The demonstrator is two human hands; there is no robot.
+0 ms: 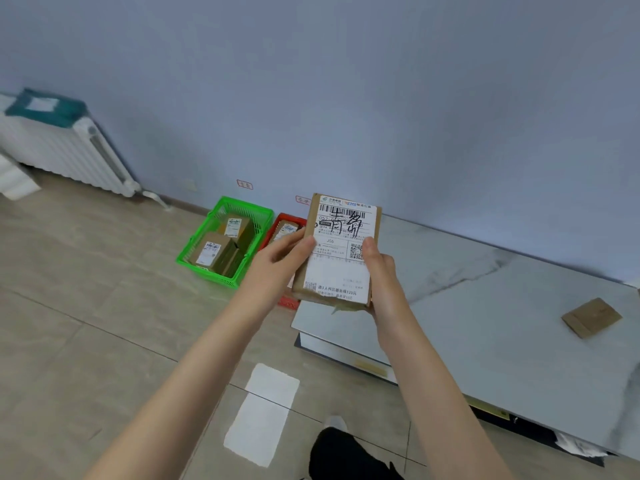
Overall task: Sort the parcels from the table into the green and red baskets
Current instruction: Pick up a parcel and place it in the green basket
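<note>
Over the corner of the table (485, 323) nearest the baskets, a brown cardboard parcel (341, 251) is held up in the air by both hands, with its white shipping label turned toward the camera. The label carries a barcode, a QR code and black handwritten marks. The left hand (280, 261) grips the parcel's left edge with its thumb pressed on the front. The right hand (379, 268) grips the right edge the same way, its thumb lying beside the QR code. The remaining fingers of both hands wrap behind the box and are hidden.

On the floor (86, 289) beyond the table's left end, against the wall, stands the green basket (204, 271). It holds labelled brown parcels, one nearer (211, 252) and one farther back (239, 228). Just beside it to the right is the red basket (287, 302), mostly covered by the left hand and the held parcel. One labelled box (285, 230) shows inside it.

Near the table's right edge, well apart from the hands, lies a flat brown parcel (591, 317) with its plain side up. Two small red-outlined tags (245, 184) are stuck on the wall above the baskets. A white radiator (62, 150) stands at the far left, and a white sheet (263, 414) lies on the floor between the forearms.
</note>
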